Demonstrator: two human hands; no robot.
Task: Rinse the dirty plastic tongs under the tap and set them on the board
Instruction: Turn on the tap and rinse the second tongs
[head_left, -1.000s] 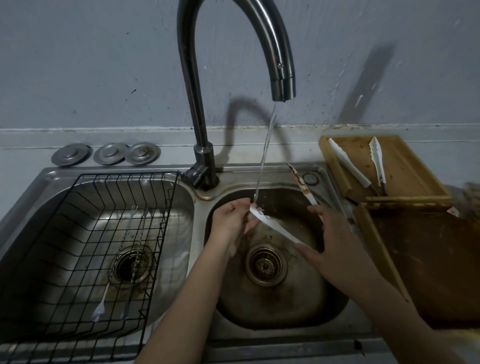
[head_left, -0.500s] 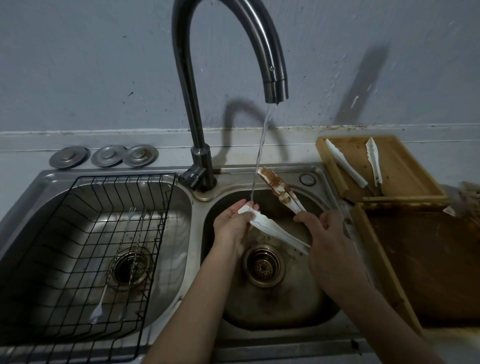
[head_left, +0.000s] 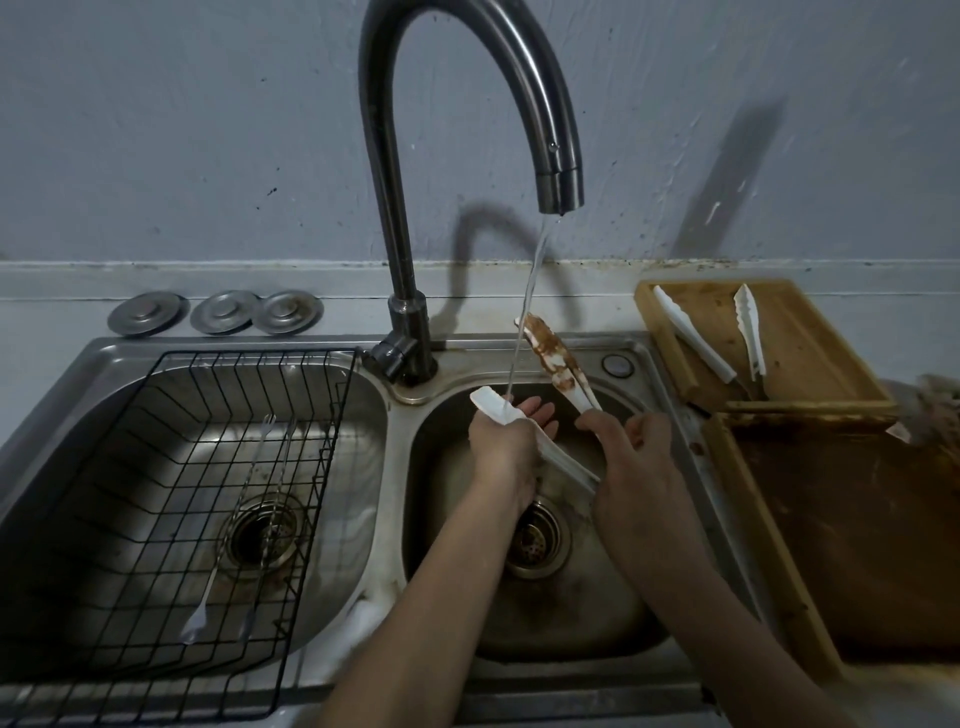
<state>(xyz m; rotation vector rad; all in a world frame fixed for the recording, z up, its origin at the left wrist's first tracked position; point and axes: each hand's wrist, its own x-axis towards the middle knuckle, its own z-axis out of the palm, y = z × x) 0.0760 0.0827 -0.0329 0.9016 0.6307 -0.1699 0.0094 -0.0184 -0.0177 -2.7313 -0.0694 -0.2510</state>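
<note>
A stainless-steel double sink (head_left: 400, 499) fills the lower view, and its left bowl is covered by a black wire rack (head_left: 197, 499) with two long thin metal utensils (head_left: 228, 535) lying on it. Three round metal drain covers (head_left: 215, 312) sit in a row on the ledge behind that bowl. A dark curved gooseneck tap (head_left: 415, 171) rises between the bowls and sends a thin stream of water (head_left: 527, 306) down over the right bowl. To the right of the sink lies a pale wooden cutting board (head_left: 810, 358) carrying two clean white tongs (head_left: 722, 332), and nearer the camera sits a darker, stained wooden board (head_left: 857, 530). Over the right bowl, above its round drain (head_left: 535, 535), both hands hold the white plastic tongs (head_left: 558, 364), spread into a V. The left hand (head_left: 506, 447) cups one arm, clean and white, just where the stream lands by its tip. The right hand (head_left: 636, 467) pinches the joined end, closed around it. The other arm points up toward the tap base and is smeared with brown sauce along most of its length.
</note>
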